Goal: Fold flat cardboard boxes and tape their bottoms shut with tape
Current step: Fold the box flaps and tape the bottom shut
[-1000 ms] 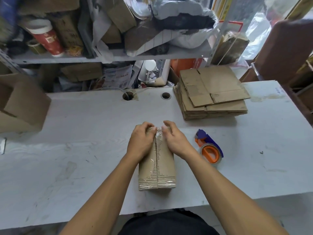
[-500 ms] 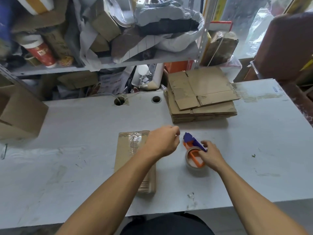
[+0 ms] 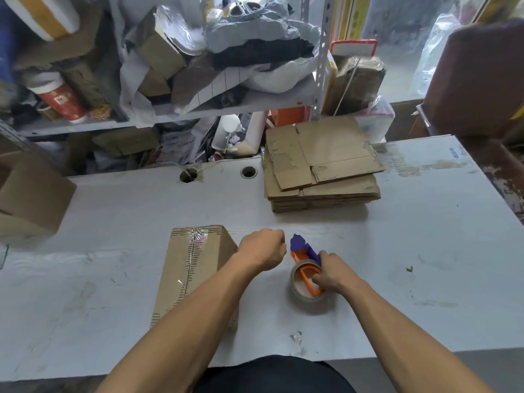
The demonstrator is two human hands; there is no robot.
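Box (image 3: 190, 268) taped; right hand (image 3: 331, 272) seemingly grips dispenser (image 3: 307, 275)

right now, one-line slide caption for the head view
Right hand grips the tape dispenser, left hand curled beside it, taped box on the table.

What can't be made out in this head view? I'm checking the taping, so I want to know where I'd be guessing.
- Box: near right corner and edge hidden by the left forearm.
- Left hand: curled fingertips face away; any tape end pinched there cannot be seen.
- Tape dispenser: right hand covers part of its handle.
- Stack of flat boxes: count too fine to tell.
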